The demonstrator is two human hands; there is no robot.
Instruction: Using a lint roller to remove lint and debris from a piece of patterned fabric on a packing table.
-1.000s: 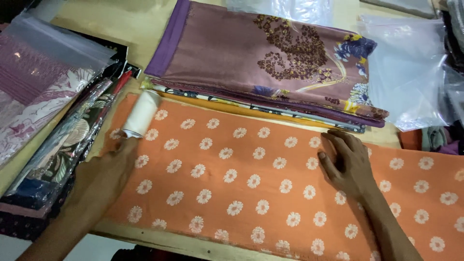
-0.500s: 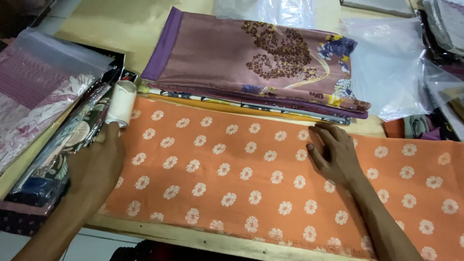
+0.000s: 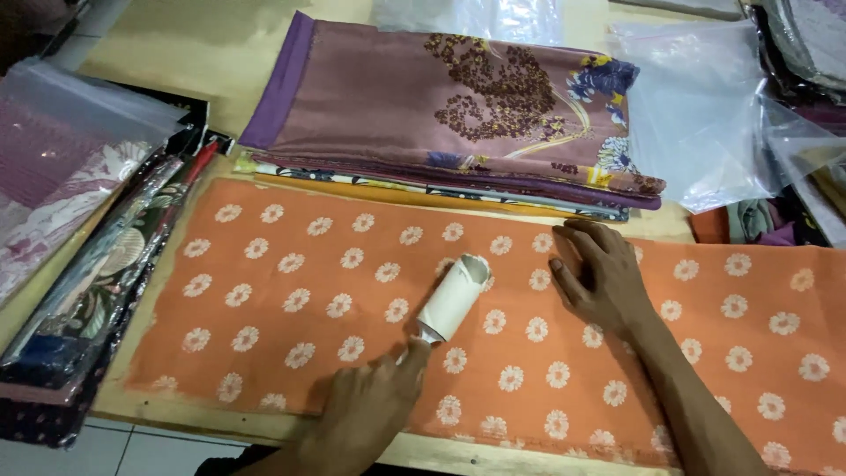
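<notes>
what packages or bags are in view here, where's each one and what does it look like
Bagged fabrics: far left, flat clear plastic over pink and white cloth.
Dark packets: left table edge, stacked, glossy wrap, floral prints.
Empty clear bags: upper right, loose, crinkled, see-through.
No labels, signs or screens show.

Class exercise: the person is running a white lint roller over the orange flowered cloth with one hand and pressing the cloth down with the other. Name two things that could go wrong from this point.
1. The right hand pins only one spot, so the lint roller in the left hand may drag and wrinkle the orange cloth on the unpinned side.

2. The cloth's near edge lies at the table edge, so a pull might slide it off.
</notes>
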